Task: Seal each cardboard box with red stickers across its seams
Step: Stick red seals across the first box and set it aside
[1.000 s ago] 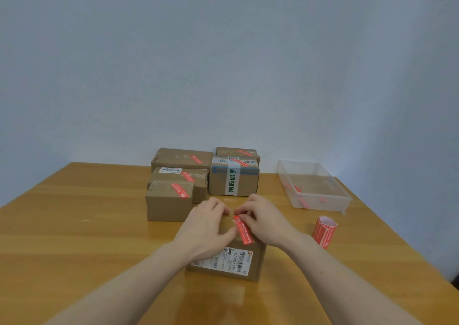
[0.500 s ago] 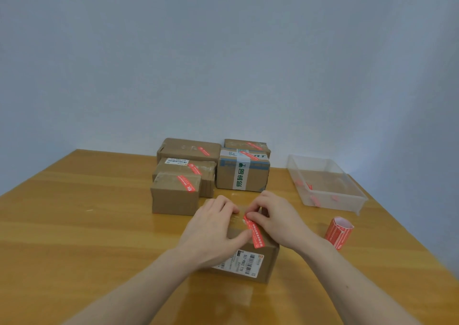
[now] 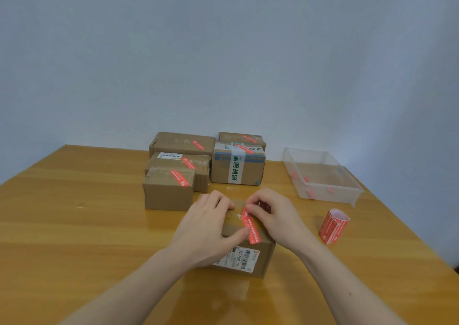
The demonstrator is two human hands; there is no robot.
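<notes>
On table [image 3: 74,237]: 6 boxes, 1 sticker roll [image 3: 334,226] | both hands pressing sticker [image 3: 250,225], fingers curled

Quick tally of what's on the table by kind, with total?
Cardboard boxes: 6 (five at the back, one under the hands)
Clear plastic bin: 1
Red sticker roll: 1
Total: 8
</notes>
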